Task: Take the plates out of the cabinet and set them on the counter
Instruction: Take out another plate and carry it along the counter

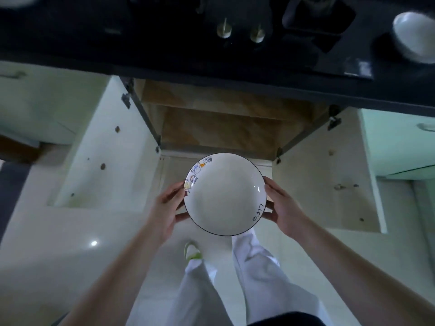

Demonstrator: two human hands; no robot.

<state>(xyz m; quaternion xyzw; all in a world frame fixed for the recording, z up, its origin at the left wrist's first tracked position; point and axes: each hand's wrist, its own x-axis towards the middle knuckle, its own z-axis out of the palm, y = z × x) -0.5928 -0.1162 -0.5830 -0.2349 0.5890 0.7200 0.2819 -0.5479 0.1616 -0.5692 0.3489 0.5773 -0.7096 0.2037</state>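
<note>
Plate: one, gripped at rim by left hand and right hand; cabinet doors open.

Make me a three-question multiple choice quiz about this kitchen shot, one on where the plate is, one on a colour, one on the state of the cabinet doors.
1. Where is the plate?
A. Held in front of the open cabinet
B. Lying on the floor
C. Inside the cabinet

2. What colour is the counter?
A. White
B. Black
C. Wood brown

3. How do the cabinet doors stand?
A. Both shut
B. Only one open
C. Both swung open

Answers:
1 A, since the left hand and the right hand grip opposite edges of the rim, below the counter edge.
2 B, since the surface across the top of the view is dark and glossy.
3 C, since the left door and the right door both stand out from the frame, showing their inner faces.
</note>
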